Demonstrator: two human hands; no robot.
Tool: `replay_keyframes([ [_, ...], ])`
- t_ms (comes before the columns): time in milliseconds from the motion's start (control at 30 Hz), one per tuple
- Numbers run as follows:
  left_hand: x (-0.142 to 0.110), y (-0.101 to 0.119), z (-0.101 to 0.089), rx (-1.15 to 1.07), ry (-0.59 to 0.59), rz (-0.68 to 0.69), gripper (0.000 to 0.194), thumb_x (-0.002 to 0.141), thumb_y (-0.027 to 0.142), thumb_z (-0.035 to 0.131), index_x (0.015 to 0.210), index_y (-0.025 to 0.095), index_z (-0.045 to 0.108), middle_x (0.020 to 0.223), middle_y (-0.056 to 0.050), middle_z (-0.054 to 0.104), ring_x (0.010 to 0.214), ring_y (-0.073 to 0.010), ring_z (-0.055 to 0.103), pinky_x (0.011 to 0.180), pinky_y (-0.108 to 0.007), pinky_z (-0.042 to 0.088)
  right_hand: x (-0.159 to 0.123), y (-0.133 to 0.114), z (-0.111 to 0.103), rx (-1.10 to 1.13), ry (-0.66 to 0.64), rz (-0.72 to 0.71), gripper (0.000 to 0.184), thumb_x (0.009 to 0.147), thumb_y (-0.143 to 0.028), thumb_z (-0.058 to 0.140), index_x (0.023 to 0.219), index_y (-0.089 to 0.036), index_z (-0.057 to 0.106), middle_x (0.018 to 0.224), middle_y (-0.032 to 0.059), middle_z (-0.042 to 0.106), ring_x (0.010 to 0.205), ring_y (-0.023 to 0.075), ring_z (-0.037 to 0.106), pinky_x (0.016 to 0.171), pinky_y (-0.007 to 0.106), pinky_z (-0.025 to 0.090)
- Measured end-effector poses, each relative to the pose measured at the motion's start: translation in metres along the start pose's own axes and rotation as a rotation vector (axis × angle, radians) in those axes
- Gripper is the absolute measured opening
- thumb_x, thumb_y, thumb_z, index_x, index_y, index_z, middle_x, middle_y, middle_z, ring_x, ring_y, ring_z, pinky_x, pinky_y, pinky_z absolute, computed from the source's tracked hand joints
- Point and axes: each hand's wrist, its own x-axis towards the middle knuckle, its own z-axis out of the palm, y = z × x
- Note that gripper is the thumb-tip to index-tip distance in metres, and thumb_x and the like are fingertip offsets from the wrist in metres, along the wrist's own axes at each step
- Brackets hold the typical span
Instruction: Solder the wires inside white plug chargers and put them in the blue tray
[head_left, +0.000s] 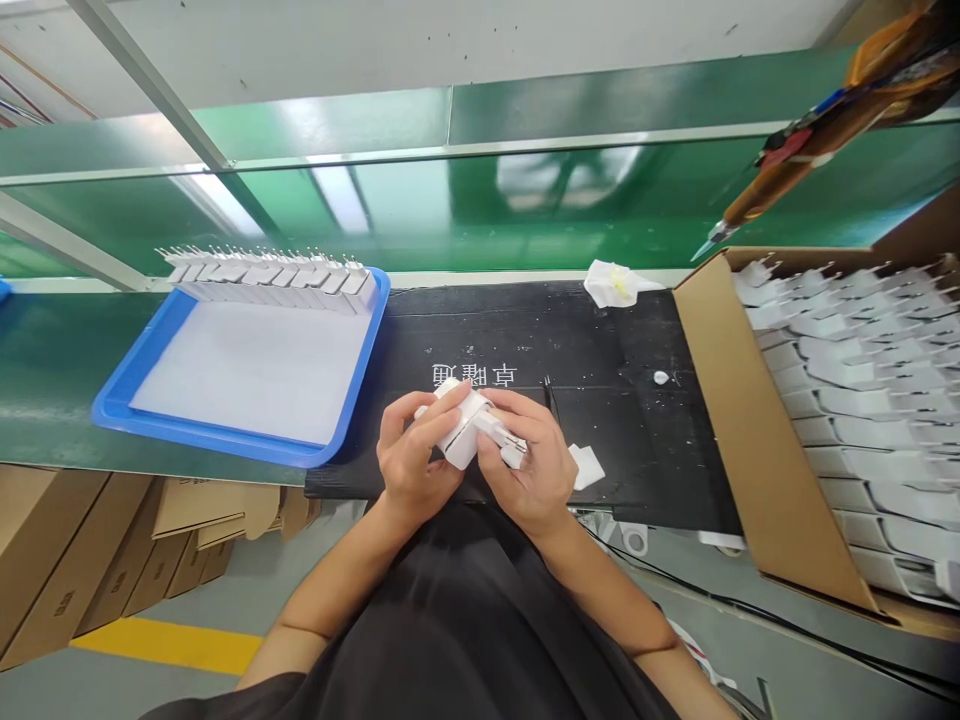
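Over the front of the black mat (487,325), both hands hold a white plug adapter (463,440). My left hand (416,455) is closed around its blocky body, fingers across the top. My right hand (532,460) grips the plug end, whose metal pins point right toward my fingers. Whether body and plug end are fully joined, I cannot tell. A blue tray (341,445) stands to the left, with a row of white plug adapters (277,278), pins up, along its far side on a white sheet (247,365).
At the right, an open cardboard box (772,450) holds many white adapters (862,380) in rows. A crumpled white wipe (611,284), a small white piece (661,377), a folded white paper (587,466) and dark tweezers (551,395) lie on the mat. An orange-handled tool (780,175) hangs upper right.
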Motion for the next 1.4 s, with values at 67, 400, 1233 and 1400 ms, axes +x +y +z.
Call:
replay_keyframes([
  [67,0.000,-0.001,0.000,-0.011,0.007,0.008,0.045,0.076,0.011,0.080,0.111,0.025,0.056,0.108,-0.007,0.079,0.096,-0.0201,0.064,0.072,-0.032,0.061,-0.001,0.001,0.000,0.061,-0.037,0.039,0.031,0.088,-0.018,0.065,0.116,-0.026,0.057,0.117,0.0089,0.074,0.110,0.0221,0.073,0.086,0.040,0.065],
  [400,-0.002,-0.005,0.001,0.020,-0.052,0.008,0.046,0.077,0.009,0.077,0.114,0.025,0.055,0.111,-0.006,0.079,0.097,-0.0189,0.066,0.080,-0.032,0.059,-0.014,0.018,0.016,0.451,-0.056,0.443,0.039,0.089,-0.026,0.067,0.123,-0.028,0.048,0.116,0.0069,0.076,0.101,0.0182,0.076,0.077,0.029,0.065],
  [1233,0.073,-0.319,-0.177,0.685,-0.153,-0.929,0.023,0.076,0.019,0.068,0.097,0.015,0.062,0.106,-0.009,0.072,0.099,-0.0229,0.066,0.092,-0.029,0.046,-0.011,0.081,-0.054,0.024,-0.114,0.824,0.052,0.078,-0.065,0.065,0.120,-0.035,0.056,0.103,0.0079,0.076,0.089,0.0358,0.075,0.098,0.073,0.053],
  [1400,0.096,-0.345,-0.176,0.721,-0.126,-0.984,0.027,0.086,0.023,0.070,0.110,0.013,0.065,0.112,-0.009,0.070,0.103,-0.0237,0.066,0.093,-0.038,0.052,-0.019,0.091,-0.071,-0.077,0.053,0.819,0.043,0.076,-0.067,0.061,0.114,-0.049,0.058,0.097,0.0084,0.074,0.093,0.0427,0.072,0.098,0.075,0.053],
])
